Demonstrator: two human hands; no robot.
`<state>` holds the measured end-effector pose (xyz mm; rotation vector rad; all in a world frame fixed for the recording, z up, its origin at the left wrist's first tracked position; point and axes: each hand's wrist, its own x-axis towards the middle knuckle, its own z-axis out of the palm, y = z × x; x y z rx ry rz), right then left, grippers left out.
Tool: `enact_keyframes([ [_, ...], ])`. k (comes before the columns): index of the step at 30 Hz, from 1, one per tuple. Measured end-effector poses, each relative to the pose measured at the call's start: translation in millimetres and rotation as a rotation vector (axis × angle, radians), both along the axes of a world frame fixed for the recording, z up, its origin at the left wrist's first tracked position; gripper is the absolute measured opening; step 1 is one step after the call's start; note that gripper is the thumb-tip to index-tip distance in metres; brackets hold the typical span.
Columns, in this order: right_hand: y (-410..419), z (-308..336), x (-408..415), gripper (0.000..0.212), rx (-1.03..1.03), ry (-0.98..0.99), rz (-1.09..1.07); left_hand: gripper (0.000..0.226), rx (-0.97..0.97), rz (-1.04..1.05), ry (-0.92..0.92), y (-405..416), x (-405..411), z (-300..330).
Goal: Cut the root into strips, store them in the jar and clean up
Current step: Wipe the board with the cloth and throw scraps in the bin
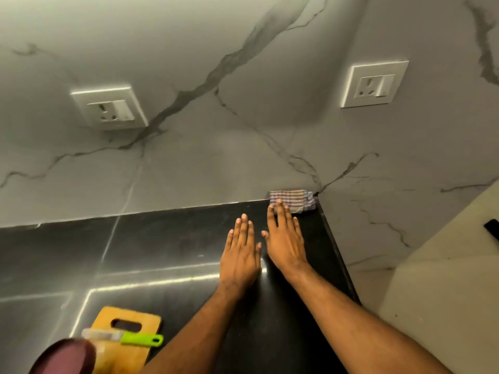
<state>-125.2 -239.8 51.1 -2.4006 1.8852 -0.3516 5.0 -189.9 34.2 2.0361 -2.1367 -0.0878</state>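
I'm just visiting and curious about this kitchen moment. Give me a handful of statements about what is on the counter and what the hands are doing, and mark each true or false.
1. Both hands are stretched out flat with straight fingers. True: the left hand and the right hand are flat over the black counter.
2. The right hand's fingertips reach the striped cloth in the corner. True.
3. The left hand grips the green-handled knife. False: the knife lies on the wooden cutting board, with no hand on it.
4. The cutting board leans against the wall. False: it lies on the counter.
5. Two sockets are set in the marble wall. True: the left socket and the right socket.
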Motion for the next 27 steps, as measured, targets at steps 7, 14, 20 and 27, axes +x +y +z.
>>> enact_keyframes([
  [7, 79.0, -19.8, 58.8, 0.071, -0.019, -0.013, 0.128, 0.059, -0.08, 0.127, 0.051, 88.0, 48.1, -19.3],
  [14, 137.8, -37.8, 111.4, 0.068, 0.017, 0.004, 0.325, 0.06, -0.094, 0.304, 0.062, 188.1, 92.3, -27.3],
  [20, 168.6, -37.0, 160.6, 0.064, 0.015, -0.012, 0.471, 0.061, -0.111, 0.43, 0.056, 245.6, 116.0, -24.3],
  [27, 188.6, -33.5, 205.1, 0.052, 0.118, -0.021, 0.603, 0.064, -0.137, 0.543, 0.053, 283.9, 132.2, -28.6],
])
